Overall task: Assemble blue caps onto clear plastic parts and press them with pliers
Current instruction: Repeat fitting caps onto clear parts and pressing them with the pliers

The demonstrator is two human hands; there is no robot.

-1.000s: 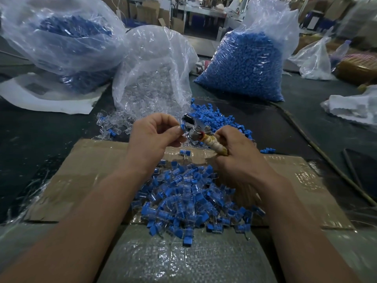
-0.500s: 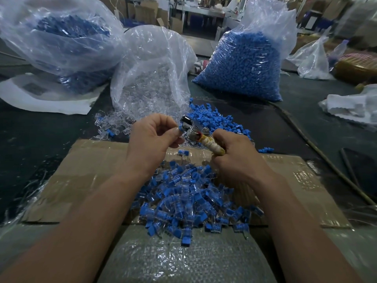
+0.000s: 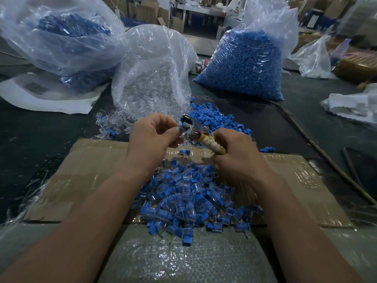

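Hardly any change over the last second: lifted both hands only a touch and kept the same hold throughout. Pinches a small capped part (image 3: 180,126) between the curled thumb and forefinger of the left hand (image 3: 155,135), right against the chrome head of the pliers (image 3: 192,130). Grips the yellowish wrapped handles tightly in the right hand (image 3: 236,160), fingers fully curled round them. Cannot tell whether the jaws are closed on the part, half hidden behind the thumb. Reads as mid-press on this one piece, not yet released. Below the hands, on flattened cardboard (image 3: 81,170): a heaped pile of finished pieces (image 3: 183,199), plus one stray piece (image 3: 184,152) just under the pliers. Beyond, near at hand: loose blue caps (image 3: 214,117) spilled just behind the pliers, and loose clear parts (image 3: 114,125) to the left at the mouth of a bag of clear parts (image 3: 151,78). Farther back: a full bag of blue caps (image 3: 244,64) on the right and a third bag (image 3: 61,37) with blue contents on the far left. Nothing visible between the hands and either supply. Main risks, by judgement: a fingertip nipped so close to the jaws, or a cap seated crooked.
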